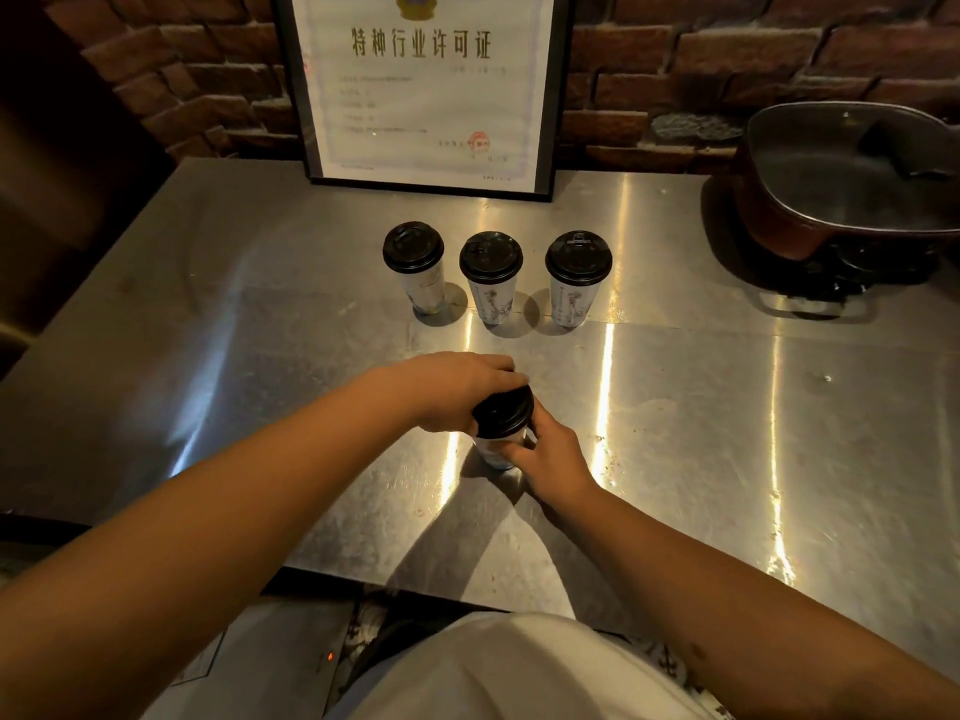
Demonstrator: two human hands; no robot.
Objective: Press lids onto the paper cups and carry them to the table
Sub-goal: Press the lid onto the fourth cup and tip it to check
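A white printed paper cup (496,449) stands on the steel counter (675,433) in front of me, with a black lid (503,412) on its rim, tilted slightly. My left hand (457,389) grips the lid from the left and above. My right hand (545,459) wraps around the cup's body from the right. Behind it, three more paper cups stand in a row, each capped with a black lid: a left cup (415,267), a middle cup (491,275) and a right cup (576,275).
A framed certificate (431,85) leans against the brick wall at the back of the counter. A large metal pot (852,189) sits on a burner at the right rear. The counter's front edge is close to my body.
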